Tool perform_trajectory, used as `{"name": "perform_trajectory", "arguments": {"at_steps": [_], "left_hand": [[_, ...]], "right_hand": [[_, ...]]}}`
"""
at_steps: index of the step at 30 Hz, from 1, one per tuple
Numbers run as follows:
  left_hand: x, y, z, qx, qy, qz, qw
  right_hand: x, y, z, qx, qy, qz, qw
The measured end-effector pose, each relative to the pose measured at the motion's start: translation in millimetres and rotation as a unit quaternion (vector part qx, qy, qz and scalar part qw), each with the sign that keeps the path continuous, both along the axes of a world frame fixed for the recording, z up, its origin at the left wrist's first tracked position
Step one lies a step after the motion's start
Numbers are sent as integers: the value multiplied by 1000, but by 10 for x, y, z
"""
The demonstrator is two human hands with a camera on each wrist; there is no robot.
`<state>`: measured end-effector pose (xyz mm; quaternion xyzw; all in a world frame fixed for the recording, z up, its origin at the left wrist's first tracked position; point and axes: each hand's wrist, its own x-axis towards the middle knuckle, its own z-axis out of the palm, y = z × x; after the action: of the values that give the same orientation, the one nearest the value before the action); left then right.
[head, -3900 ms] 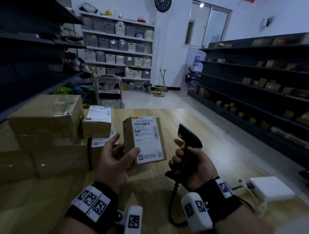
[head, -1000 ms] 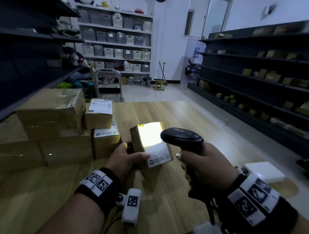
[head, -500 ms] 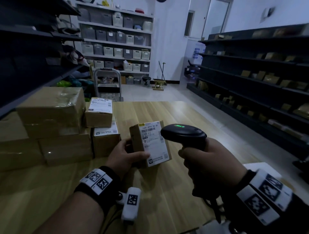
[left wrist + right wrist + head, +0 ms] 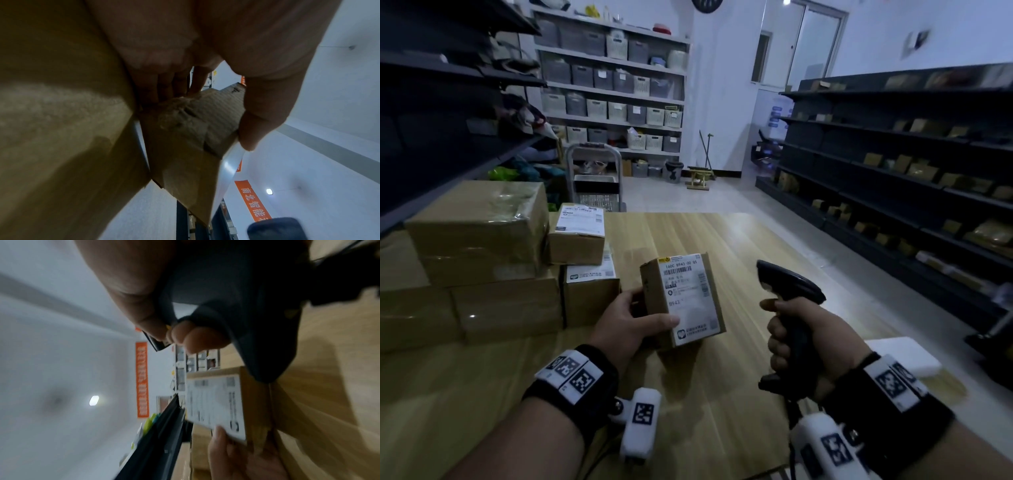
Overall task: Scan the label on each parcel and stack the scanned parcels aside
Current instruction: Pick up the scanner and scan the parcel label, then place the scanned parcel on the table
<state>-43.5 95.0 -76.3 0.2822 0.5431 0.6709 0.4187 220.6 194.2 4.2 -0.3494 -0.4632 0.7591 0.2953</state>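
My left hand (image 4: 635, 317) grips a small brown parcel (image 4: 683, 301) above the wooden table (image 4: 722, 240), thumb across its white label, which faces me. The left wrist view shows the parcel's underside (image 4: 185, 146) pinched between thumb and fingers. To the right, my right hand (image 4: 796, 337) holds a black barcode scanner (image 4: 787, 284) upright by its handle, its head turned away from the label. The right wrist view shows the scanner (image 4: 236, 305) above the parcel label (image 4: 216, 402). A stack of brown parcels (image 4: 493, 267) stands at the table's left.
Two small labelled boxes (image 4: 580, 233) sit stacked against the big cartons at the left. A white flat device (image 4: 904, 354) lies at the table's right edge. Dark shelving (image 4: 911, 171) lines the right wall, and a trolley (image 4: 595, 181) stands beyond the table.
The scanner lit the label a second ago, then showed a green light. Since then my right hand has drawn the scanner back to the right and tilted it upright; the parcel stays in my left hand.
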Motion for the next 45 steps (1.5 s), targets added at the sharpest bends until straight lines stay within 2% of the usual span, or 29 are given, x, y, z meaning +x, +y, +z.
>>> {"name": "perform_trajectory", "arguments": {"at_steps": [3, 8, 15, 22, 25, 27, 32, 37, 40, 45], "left_hand": [[26, 10, 4, 17, -6, -7, 1000], [78, 39, -6, 29, -10, -14, 999], [77, 78, -101, 37, -41, -16, 998], [140, 94, -117, -4, -28, 25, 999], [245, 169, -58, -38, 4, 30, 999], [287, 318, -21, -66, 20, 36, 997], [444, 912, 122, -101, -28, 72, 992], [482, 1500, 256, -150, -60, 71, 984], [451, 1695, 284, -178, -39, 64, 981], [532, 1792, 226, -197, 52, 80, 976]], "right_hand": [[22, 303, -239, -67, 36, -33, 997], [41, 638, -572, -124, 101, -59, 985], [-15, 719, -705, -150, 199, -45, 967], [-4, 748, -700, -174, 221, -52, 958], [16, 777, -718, -179, 229, -44, 956], [23, 797, -734, -186, 239, -47, 952], [43, 819, -721, -195, 258, -48, 945], [38, 798, -711, -209, 265, -48, 940], [19, 764, -678, -213, 266, -43, 939], [118, 758, -625, -212, 243, -12, 946]]}}
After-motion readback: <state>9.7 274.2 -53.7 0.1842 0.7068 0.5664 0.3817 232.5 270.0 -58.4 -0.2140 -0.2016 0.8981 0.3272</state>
